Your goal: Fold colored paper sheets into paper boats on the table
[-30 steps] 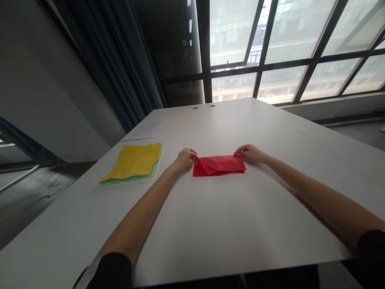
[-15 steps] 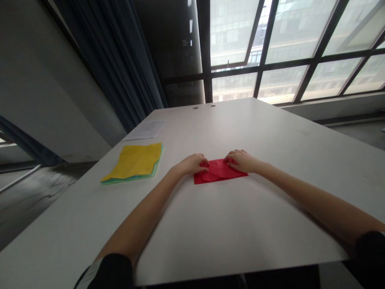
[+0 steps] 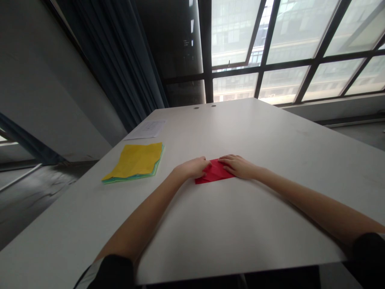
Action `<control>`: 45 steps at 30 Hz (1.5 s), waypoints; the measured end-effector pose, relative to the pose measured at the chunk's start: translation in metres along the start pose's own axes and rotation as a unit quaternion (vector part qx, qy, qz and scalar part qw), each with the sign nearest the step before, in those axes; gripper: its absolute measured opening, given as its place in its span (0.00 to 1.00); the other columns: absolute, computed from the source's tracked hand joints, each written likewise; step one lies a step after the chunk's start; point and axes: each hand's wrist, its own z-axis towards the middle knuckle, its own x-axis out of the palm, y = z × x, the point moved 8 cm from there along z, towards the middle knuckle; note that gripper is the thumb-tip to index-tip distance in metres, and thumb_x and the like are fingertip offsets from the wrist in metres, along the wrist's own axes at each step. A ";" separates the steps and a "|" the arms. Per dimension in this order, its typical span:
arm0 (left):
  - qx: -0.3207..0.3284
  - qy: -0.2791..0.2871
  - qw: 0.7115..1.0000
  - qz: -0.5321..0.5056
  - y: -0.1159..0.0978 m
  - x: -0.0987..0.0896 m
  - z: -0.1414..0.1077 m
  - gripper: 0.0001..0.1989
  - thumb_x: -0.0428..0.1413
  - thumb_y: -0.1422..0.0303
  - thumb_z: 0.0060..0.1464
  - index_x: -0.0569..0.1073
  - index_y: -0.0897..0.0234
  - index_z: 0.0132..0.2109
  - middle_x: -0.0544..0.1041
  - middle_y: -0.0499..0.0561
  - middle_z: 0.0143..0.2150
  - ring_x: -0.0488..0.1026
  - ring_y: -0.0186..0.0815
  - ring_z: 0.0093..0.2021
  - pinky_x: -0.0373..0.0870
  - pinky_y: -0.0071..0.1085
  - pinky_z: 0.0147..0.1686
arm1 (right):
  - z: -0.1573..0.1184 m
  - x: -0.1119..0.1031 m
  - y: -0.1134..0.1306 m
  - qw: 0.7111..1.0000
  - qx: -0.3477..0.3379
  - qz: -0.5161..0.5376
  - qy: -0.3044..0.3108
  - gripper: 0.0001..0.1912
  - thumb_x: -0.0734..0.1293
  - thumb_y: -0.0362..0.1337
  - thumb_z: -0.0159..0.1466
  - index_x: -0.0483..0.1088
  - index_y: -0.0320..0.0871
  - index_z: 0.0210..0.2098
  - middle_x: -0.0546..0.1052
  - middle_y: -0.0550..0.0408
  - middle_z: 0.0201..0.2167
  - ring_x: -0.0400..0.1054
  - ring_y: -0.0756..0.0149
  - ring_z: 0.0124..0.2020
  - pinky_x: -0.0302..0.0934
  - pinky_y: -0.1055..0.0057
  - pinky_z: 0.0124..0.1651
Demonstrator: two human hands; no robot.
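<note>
A folded piece of red paper (image 3: 215,171) lies flat on the white table in front of me. My left hand (image 3: 197,167) rests on its left end, with thumb and fingers bent against the paper. Over the right end lies my right hand (image 3: 237,165), palm down, its fingers stretched out and pressing on the sheet. The hands cover both ends of the red paper. Left of my left hand sits a stack of coloured paper (image 3: 136,160), yellow on top with green and blue edges beneath.
A white printed sheet (image 3: 146,129) lies at the table's far left, behind the coloured stack. The white table (image 3: 228,228) reaches back toward the windows (image 3: 234,86). A dark blue curtain (image 3: 120,60) hangs at the left behind it.
My right hand has shifted left and flattened, now covering the red paper's right end. My left hand has moved slightly right over the left end.
</note>
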 end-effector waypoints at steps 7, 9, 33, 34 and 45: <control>-0.056 -0.004 0.998 0.009 0.001 -0.002 -0.002 0.05 0.53 0.74 0.41 0.72 0.64 0.29 0.74 0.54 0.27 0.69 0.38 0.26 0.61 0.30 0.27 | -0.001 0.004 -0.004 1.000 0.009 -0.003 -0.006 0.25 0.52 0.46 0.65 0.59 0.43 0.57 0.64 0.45 0.56 0.57 0.57 0.56 0.49 0.56 0.57; -0.065 0.003 0.998 0.006 0.002 -0.001 -0.002 0.06 0.52 0.73 0.41 0.72 0.64 0.30 0.75 0.54 0.27 0.70 0.38 0.26 0.61 0.30 0.27 | -0.002 0.004 -0.002 1.000 0.007 -0.006 -0.001 0.28 0.52 0.50 0.64 0.57 0.43 0.58 0.63 0.45 0.57 0.56 0.56 0.57 0.48 0.56 0.58; -0.078 -0.057 0.993 -0.070 0.009 0.041 0.024 0.39 0.36 0.45 0.54 0.42 0.65 0.65 0.38 0.59 0.67 0.36 0.48 0.66 0.36 0.54 0.59 | -0.009 0.020 -0.024 0.994 0.089 -0.007 0.069 0.38 0.47 0.58 0.62 0.44 0.41 0.64 0.45 0.44 0.64 0.39 0.52 0.64 0.35 0.49 0.62; -0.085 -0.050 0.993 -0.071 0.013 0.041 0.023 0.41 0.37 0.44 0.53 0.42 0.66 0.65 0.37 0.60 0.67 0.35 0.48 0.66 0.36 0.54 0.59 | -0.009 0.020 -0.024 0.993 0.090 -0.005 0.070 0.38 0.47 0.58 0.62 0.44 0.41 0.64 0.45 0.44 0.64 0.39 0.52 0.64 0.35 0.49 0.62; -0.120 0.000 0.992 -0.044 0.036 0.045 0.017 0.47 0.38 0.41 0.49 0.34 0.67 0.65 0.30 0.60 0.66 0.29 0.49 0.66 0.34 0.57 0.57 | -0.012 0.004 -0.012 0.997 0.056 -0.012 0.054 0.45 0.56 0.63 0.54 0.48 0.41 0.63 0.51 0.43 0.63 0.45 0.48 0.63 0.40 0.52 0.61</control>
